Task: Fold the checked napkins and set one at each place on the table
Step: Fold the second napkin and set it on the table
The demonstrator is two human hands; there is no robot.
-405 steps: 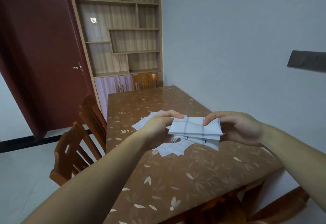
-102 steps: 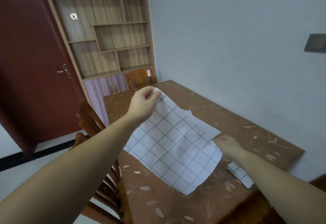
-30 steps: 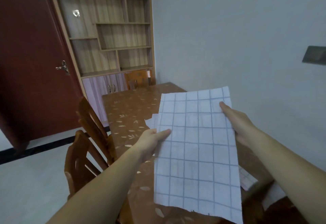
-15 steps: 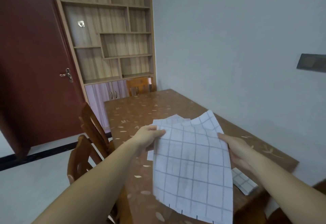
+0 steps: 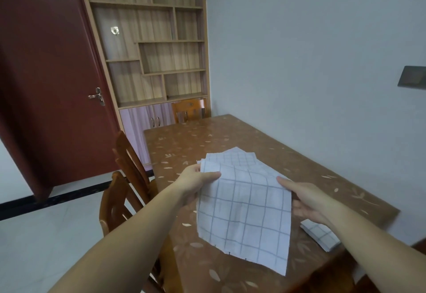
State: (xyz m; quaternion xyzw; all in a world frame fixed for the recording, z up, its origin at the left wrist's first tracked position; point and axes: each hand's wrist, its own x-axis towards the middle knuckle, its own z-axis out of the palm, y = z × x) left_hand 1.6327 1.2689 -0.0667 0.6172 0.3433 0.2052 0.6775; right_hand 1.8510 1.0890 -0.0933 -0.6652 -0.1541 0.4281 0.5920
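The left hand (image 5: 196, 184) is pinching the top left corner of an open checked napkin (image 5: 249, 219), and the right hand (image 5: 309, 200) is pinching its right edge. The napkin is hanging over the table (image 5: 207, 140), hiding part of a napkin pile (image 5: 239, 156) behind. A folded napkin (image 5: 320, 232) is peeking out under the right arm (image 5: 368, 246)

Open napkin (image 5: 244, 212) hung above the table's (image 5: 207, 136) near edge, napkin pile (image 5: 237, 156) lay behind it, folded napkin (image 5: 320, 235) sat at the near right corner, chairs (image 5: 129, 161) stood along the left edge.
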